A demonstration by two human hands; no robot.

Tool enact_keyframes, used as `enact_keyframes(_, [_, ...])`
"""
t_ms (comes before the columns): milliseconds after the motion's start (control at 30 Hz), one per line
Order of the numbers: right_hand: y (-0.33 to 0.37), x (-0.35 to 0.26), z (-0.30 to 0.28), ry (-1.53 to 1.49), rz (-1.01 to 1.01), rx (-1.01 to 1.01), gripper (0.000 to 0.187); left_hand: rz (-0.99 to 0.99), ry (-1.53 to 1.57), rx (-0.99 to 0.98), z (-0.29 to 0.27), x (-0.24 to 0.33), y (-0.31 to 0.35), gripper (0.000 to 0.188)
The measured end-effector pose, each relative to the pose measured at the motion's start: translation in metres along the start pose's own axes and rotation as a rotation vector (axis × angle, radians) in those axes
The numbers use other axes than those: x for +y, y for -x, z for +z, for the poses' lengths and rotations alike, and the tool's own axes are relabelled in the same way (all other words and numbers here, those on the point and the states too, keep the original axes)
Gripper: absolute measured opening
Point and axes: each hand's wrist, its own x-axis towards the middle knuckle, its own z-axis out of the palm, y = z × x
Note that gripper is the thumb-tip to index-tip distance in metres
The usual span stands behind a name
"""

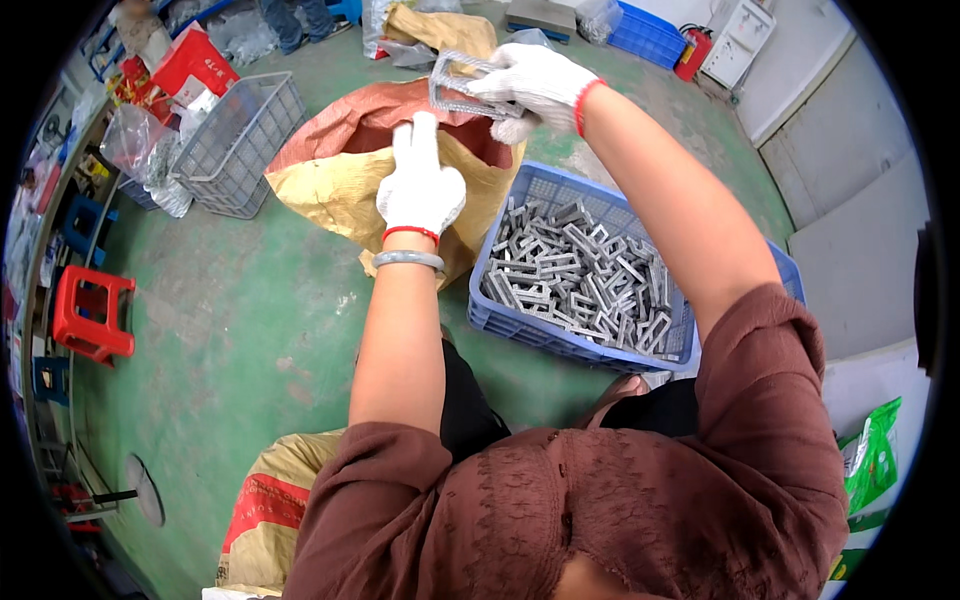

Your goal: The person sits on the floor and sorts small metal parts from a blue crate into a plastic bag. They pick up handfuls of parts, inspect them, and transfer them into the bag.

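In my right hand (540,85), wearing a white knit glove with a red cuff, is a grey rectangular metal frame (440,82); the fingers are closed round its right side. I cannot tell if more than one piece is in the grip. This hand is above the far right edge of a yellow woven sack (330,200) with a reddish inside. My left hand (422,185), gloved the same way, lies at the sack's near rim, its fingers stretched toward the opening. The sack's contents are hidden. To the right, a blue plastic crate (570,345) contains many small grey metal frames (575,270).
A grey mesh crate (235,150) and a red stool (92,312) stand to the left. Another printed sack (265,520) is close by my left side. At the back are a blue crate (645,35), a fire extinguisher (693,52) and a person's legs (300,20).
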Motion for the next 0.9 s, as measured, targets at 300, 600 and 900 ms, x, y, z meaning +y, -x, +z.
enact_keyframes(300, [-0.101,0.032,0.042,0.733,-0.133,-0.122,0.041,0.022,0.160,0.057,0.009,-0.020,-0.006,0.018])
enact_keyframes(600, [0.015,0.131,-0.050,0.578,-0.411,0.480,0.034,0.097,0.365,0.020,0.010,-0.001,0.003,0.025])
enact_keyframes(900, [0.103,0.370,-0.053,0.646,0.625,0.071,0.102,0.143,0.126,-0.002,0.011,0.047,0.009,0.041])
